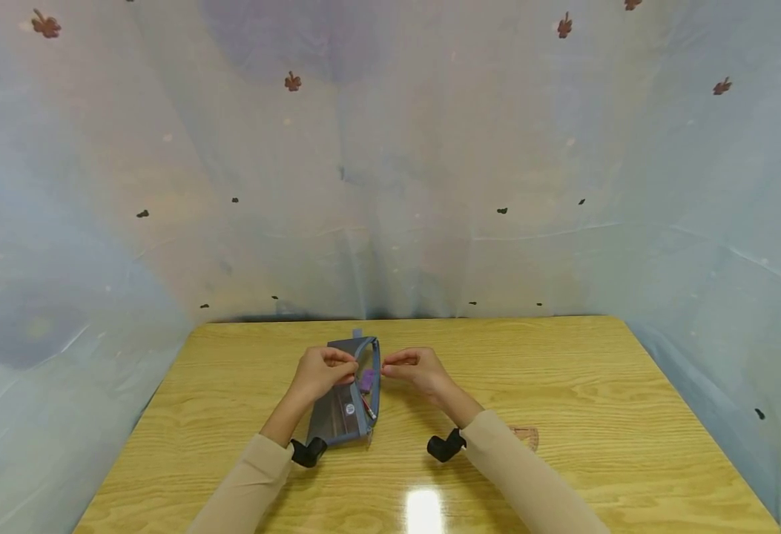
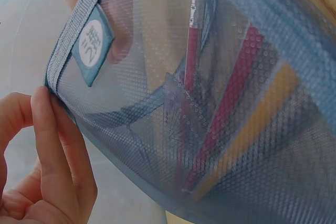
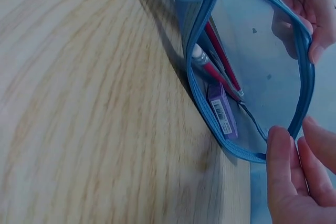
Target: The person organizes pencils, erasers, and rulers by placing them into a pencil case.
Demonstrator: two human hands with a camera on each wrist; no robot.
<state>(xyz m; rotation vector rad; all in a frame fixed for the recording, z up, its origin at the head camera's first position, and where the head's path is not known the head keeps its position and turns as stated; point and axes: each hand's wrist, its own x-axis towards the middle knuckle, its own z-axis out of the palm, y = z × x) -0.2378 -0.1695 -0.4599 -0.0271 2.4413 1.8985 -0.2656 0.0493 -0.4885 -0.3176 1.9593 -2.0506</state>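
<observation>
A blue-grey mesh pencil case [image 1: 331,415] lies on the table with its zipped mouth spread apart. My left hand [image 1: 325,373] pinches one edge of the mouth between thumb and fingers; in the left wrist view the fingertips of the left hand [image 2: 50,156] grip the rim band near the round-logo label [image 2: 93,45]. Opposite, the right hand [image 1: 418,371] pinches the mouth's other side, and the right wrist view has the right hand [image 3: 299,177] on the zip edge. Inside sit a purple eraser [image 3: 222,111], a red pencil [image 2: 192,51] with a white eraser end, and other red and orange pencils.
A wooden table [image 1: 564,378] spreads around the case. Beside my right sleeve lies a small orange-brown protractor-like piece [image 1: 529,436], partly covered. A patterned curtain [image 1: 390,163] hangs behind the table's far edge. Black wrist cameras [image 1: 445,446] are strapped to both wrists.
</observation>
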